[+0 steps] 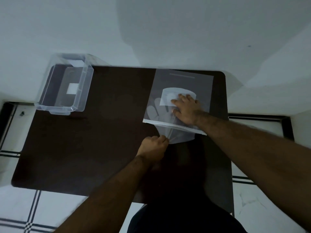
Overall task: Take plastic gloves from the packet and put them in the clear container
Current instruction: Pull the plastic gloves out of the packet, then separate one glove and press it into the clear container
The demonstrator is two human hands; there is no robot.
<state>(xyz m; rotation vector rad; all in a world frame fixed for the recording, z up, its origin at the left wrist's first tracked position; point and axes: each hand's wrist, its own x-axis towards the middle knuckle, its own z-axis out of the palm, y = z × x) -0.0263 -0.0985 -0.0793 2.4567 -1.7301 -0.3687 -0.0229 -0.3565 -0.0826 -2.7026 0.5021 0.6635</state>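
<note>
A translucent packet (183, 81) of plastic gloves lies flat at the far right of a dark table (84, 148). Its white-edged mouth faces me. My right hand (186, 109) rests flat on the packet, fingers spread, pressing it down near a white label. My left hand (154, 146) is pinched shut on a thin plastic glove (180, 135) that sticks out of the packet's mouth, bunched at my fingertips. The clear container (64, 84) stands open at the table's far left corner, with a white label showing through its floor.
A white wall runs behind the table. White floor tiles with dark stripes show to the left and right. The container overhangs the table's left edge a little. Dark tabletop stretches between the container and the packet.
</note>
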